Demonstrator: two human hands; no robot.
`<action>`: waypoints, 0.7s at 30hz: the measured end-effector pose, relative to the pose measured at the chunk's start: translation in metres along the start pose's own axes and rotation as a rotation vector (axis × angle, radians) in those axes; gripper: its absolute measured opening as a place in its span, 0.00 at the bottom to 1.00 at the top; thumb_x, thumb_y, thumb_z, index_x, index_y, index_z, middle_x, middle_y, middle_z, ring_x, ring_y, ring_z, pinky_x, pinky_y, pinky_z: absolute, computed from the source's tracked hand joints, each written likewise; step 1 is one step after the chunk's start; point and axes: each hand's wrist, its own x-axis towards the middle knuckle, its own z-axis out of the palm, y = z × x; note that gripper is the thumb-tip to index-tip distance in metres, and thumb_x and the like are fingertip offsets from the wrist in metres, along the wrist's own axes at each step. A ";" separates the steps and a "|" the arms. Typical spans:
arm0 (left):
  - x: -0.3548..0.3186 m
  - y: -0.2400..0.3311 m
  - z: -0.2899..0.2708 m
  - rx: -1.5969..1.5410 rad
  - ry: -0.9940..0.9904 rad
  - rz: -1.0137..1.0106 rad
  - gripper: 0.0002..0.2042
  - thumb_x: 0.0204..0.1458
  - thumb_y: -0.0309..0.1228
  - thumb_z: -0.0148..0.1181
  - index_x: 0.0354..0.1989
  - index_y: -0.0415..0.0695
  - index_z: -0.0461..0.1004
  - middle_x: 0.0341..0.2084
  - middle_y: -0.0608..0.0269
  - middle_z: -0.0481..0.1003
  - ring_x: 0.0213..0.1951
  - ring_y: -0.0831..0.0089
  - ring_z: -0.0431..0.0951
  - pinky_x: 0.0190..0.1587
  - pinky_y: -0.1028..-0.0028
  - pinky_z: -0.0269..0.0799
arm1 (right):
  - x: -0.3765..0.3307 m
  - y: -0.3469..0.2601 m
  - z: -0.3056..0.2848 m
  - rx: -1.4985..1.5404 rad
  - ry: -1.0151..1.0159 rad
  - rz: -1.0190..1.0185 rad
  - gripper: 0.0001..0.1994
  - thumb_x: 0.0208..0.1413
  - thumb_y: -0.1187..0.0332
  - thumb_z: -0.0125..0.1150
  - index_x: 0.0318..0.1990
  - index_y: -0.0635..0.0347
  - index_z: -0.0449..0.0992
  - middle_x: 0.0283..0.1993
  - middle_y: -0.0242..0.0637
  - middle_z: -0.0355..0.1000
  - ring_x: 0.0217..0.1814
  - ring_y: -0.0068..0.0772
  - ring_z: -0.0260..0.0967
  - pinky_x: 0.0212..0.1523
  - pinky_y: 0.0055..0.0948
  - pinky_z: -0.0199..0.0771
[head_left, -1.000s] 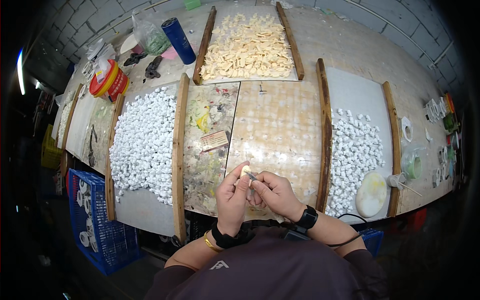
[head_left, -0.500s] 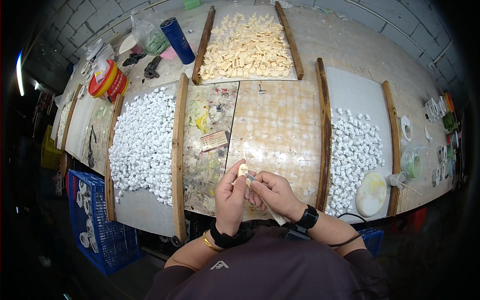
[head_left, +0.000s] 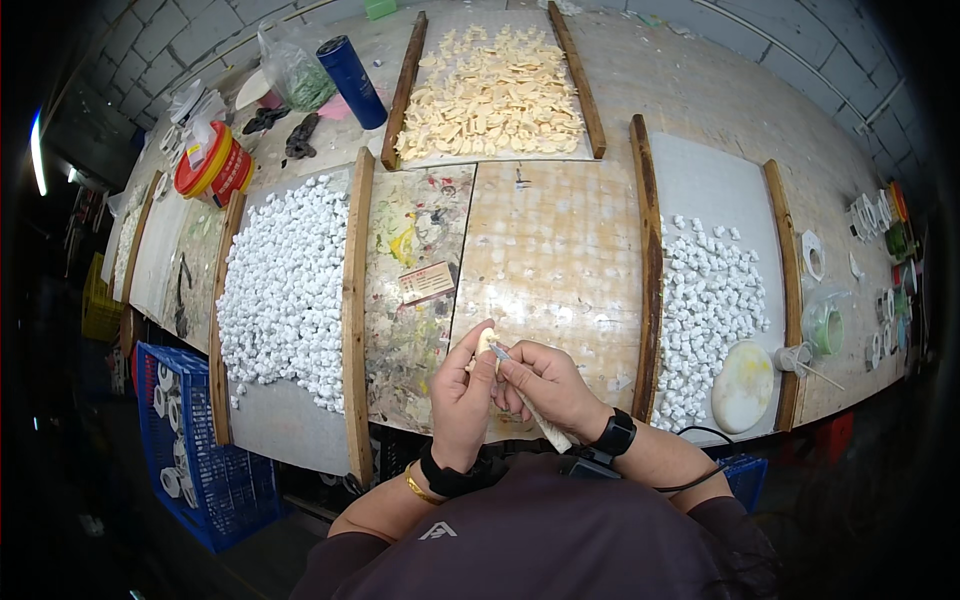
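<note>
In front of my chest, my left hand [head_left: 461, 402] is closed on a small cream-coloured moulded piece [head_left: 486, 341], held upright between thumb and fingers. My right hand [head_left: 553, 386] grips a small knife [head_left: 552, 432] with a pale, wrapped-looking handle that slants down toward my right wrist. Its short grey blade lies against the upper part of the piece, close to my left thumb. The fingers of both hands nearly touch, and they hide the lower part of the piece. Many similar cream pieces [head_left: 490, 105] lie heaped on a sheet at the far middle.
Small white pieces [head_left: 285, 290] cover a board at left, with more white pieces [head_left: 705, 310] at right. Wooden strips [head_left: 648, 270] border the boards. A round pale disc [head_left: 743, 388], a card [head_left: 427, 283], a blue bottle [head_left: 352, 82] and a red-yellow bucket [head_left: 215, 165] stand or lie around.
The knife blade has shifted slightly on the cream piece, and its handle has swung a little. The cream piece has tilted a bit in my left hand. Both hands stay nearly in place.
</note>
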 end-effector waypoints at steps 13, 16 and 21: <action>-0.001 -0.005 0.002 -0.032 0.014 -0.012 0.14 0.60 0.27 0.50 0.53 0.35 0.68 0.29 0.71 0.72 0.22 0.89 0.64 0.23 0.87 0.59 | -0.004 0.007 0.005 0.002 0.057 -0.076 0.10 0.65 0.66 0.46 0.36 0.63 0.68 0.26 0.34 0.69 0.21 0.17 0.65 0.20 0.17 0.64; 0.002 -0.010 0.003 -0.069 0.033 0.011 0.15 0.60 0.28 0.50 0.54 0.35 0.67 0.26 0.71 0.72 0.19 0.89 0.63 0.21 0.87 0.60 | -0.003 0.014 0.006 -0.007 0.082 -0.131 0.09 0.65 0.67 0.46 0.36 0.64 0.68 0.27 0.35 0.69 0.21 0.18 0.65 0.21 0.17 0.65; 0.000 -0.005 0.007 -0.086 0.054 -0.009 0.15 0.60 0.27 0.51 0.53 0.35 0.69 0.28 0.71 0.73 0.20 0.91 0.62 0.22 0.88 0.58 | -0.002 0.021 0.009 0.014 0.107 -0.188 0.09 0.65 0.69 0.45 0.38 0.66 0.68 0.28 0.35 0.69 0.21 0.19 0.64 0.21 0.18 0.65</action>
